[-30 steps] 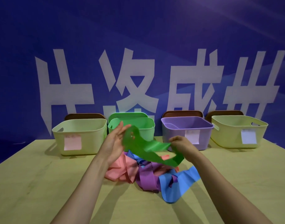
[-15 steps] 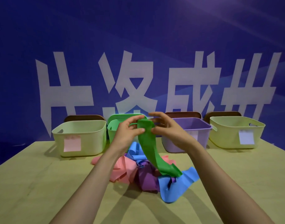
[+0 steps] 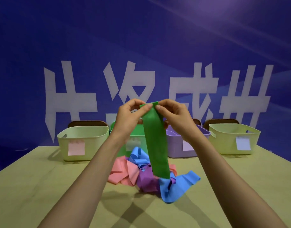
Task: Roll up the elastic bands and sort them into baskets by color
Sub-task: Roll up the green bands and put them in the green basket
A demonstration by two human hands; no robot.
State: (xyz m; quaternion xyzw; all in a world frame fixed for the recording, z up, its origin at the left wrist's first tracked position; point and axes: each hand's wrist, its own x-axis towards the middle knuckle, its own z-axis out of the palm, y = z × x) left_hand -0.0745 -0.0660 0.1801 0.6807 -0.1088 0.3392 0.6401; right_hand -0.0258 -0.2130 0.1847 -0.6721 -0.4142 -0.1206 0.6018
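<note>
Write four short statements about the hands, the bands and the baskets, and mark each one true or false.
1. The left hand and the right hand both pinch the top end of the green band. True.
2. The green band is rolled into a tight coil. False: it hangs down as a flat strip.
3. A pink band, a purple band and a blue band lie heaped on the table. True.
4. The far-left basket is purple. False: it is the pale yellow basket; the purple basket is third from the left.
</note>
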